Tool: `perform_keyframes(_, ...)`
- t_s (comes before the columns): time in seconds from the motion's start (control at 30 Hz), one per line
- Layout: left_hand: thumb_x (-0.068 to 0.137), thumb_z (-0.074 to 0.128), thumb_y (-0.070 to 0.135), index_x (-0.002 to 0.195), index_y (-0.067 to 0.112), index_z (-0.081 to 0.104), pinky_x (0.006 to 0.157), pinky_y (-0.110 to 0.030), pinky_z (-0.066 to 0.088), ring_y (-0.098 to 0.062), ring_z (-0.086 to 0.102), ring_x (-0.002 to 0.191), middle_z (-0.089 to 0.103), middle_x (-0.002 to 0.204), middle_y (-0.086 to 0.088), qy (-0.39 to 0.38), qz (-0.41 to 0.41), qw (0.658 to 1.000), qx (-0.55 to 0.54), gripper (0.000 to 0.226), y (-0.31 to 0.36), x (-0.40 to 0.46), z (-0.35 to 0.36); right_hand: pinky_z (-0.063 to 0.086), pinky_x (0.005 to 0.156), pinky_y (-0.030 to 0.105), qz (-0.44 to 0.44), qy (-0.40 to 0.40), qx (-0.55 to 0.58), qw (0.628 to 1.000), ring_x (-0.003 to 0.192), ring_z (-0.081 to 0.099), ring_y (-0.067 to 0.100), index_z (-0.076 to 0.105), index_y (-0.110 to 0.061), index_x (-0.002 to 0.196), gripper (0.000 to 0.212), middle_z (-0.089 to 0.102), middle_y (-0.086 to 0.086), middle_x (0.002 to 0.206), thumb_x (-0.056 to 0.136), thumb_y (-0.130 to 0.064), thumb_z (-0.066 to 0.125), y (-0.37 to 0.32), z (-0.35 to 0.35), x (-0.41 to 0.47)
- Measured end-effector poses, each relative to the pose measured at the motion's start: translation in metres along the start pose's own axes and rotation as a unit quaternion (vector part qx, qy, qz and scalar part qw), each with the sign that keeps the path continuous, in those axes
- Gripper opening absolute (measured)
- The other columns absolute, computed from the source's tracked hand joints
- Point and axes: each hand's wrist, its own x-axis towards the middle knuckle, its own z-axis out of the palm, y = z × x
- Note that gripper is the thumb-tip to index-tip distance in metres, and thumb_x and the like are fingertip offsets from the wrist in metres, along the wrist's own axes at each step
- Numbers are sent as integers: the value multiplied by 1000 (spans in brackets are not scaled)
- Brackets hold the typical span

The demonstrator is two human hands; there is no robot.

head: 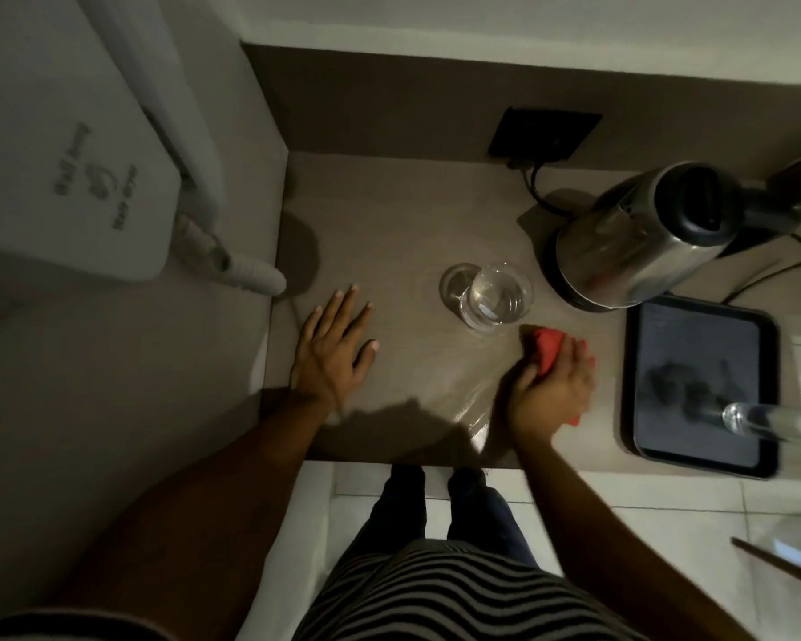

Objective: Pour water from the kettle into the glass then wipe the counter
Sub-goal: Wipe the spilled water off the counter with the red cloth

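Right hand (553,386) clenched on crumpled red cloth (549,351), 5 o'clock of clear water glass (495,296); left hand (336,349) flat, released, on brown bench (389,215).

The right hand (553,386) hides most of the red cloth (549,351).

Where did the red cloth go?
In the head view, the red cloth is bunched in the right hand on the counter, just in front of the glass and left of the black tray.
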Motion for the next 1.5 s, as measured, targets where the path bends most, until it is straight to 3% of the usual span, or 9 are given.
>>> perform_keyframes(0.13,100,41,46,149,21,45,120,-44,23,-24,27,151,30,164,-6,20,6,1000,-7,55,0,-2,2,43,105,55,-229,-167,3,959,126,52,38,55,-9,136,53,54,21,140,86,-19,66,-21,27,-91)
perform_keyframes(0.33,100,40,46,149,21,45,121,-43,19,-22,25,152,30,164,-5,12,9,1000,-23,55,-3,11,-3,37,111,45,-582,-351,-37,733,140,41,20,50,-23,141,49,49,1,149,93,-31,59,11,7,-42)
perform_keyframes(0.63,101,37,47,152,24,38,122,-41,14,-20,19,154,24,166,-3,-8,-2,1000,-8,56,-2,-3,2,21,119,52,-128,-80,-36,988,143,31,38,43,-5,144,64,40,18,153,84,-26,49,8,-20,32)
perform_keyframes(0.83,98,38,47,150,23,43,120,-43,19,-21,23,152,28,165,-4,0,-8,1000,3,58,0,2,3,42,99,56,-282,-198,-26,938,131,48,42,58,-3,132,57,56,21,139,79,-25,59,-15,10,-70)
perform_keyframes(1.03,97,37,48,150,23,44,120,-41,16,-21,23,152,28,165,-4,-8,-10,1000,9,59,-1,2,2,33,109,42,-567,-347,-53,745,140,41,22,55,-18,137,49,50,3,148,91,-33,60,12,-5,-33)
perform_keyframes(1.13,98,36,48,150,22,44,119,-43,18,-22,25,151,28,165,-5,-1,-1,1000,16,59,-1,1,2,35,111,49,-505,-287,-79,811,136,46,32,60,-12,133,48,54,13,144,95,-38,44,31,-29,32)
perform_keyframes(1.23,98,36,48,150,22,44,119,-45,21,-23,25,151,28,165,-4,4,-1,1000,10,59,-1,1,4,31,113,57,-275,-146,-50,949,137,42,37,55,-7,135,54,51,19,144,87,-30,46,47,-39,63)
perform_keyframes(1.33,98,37,51,151,24,40,120,-45,20,-22,22,152,26,166,-3,0,-5,1000,7,60,-2,0,6,24,117,55,-74,-27,-31,996,140,33,42,44,-2,143,65,42,22,150,81,-21,49,34,-23,22)
perform_keyframes(1.5,97,38,51,151,26,40,119,-44,20,-22,23,152,24,166,-2,-2,1,1000,13,60,-5,1,9,48,100,48,-305,-158,36,938,122,57,32,67,-9,120,37,62,16,128,84,-12,64,-4,15,-97)
